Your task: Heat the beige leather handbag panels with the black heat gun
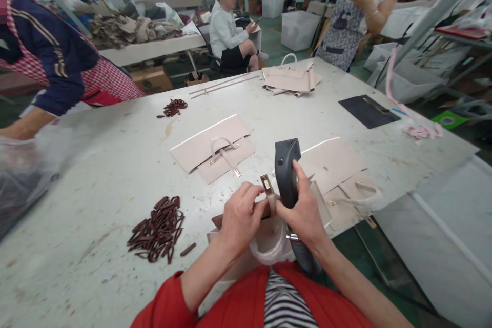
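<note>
Workshop premises, with several persons visible behind; white working surface [77, 200] marked with stains and carrying leather-like parts; a co-worker's arm [23, 123] stands at the far left, over clear plastic; a seated person [228, 36] is beyond the far edge.

Risks, as judged: the dark handheld tool [285, 164] stands close beside the metal clasp [266, 183], and a slip of the right hand [307, 215] could scratch the plating or scuff the pale strap [272, 204]; the beige bag [230, 256] sits close against the red garment [226, 307], and a loosened grip could let it tilt or slide; the wrapped handle [265, 253] hangs under both wrists and could catch on them; a sleeve sweeping left could scatter the brown loops [159, 230], one loose loop [188, 249] lying apart from the pile.

Fingers: those of the left hand [241, 211] are drawn narrow, pinching the strap just below the clasp; those of the right hand are closed around the tool, one finger laid along its side, thumb near the strap; whether that thumb presses the strap cannot be told.

Position: the bag is at the near edge, directly before the wearer, its lower part hidden by the forearms; the strap rises above it, clasp uppermost; a flat beige piece [207, 146] lies beyond, well apart.
</note>
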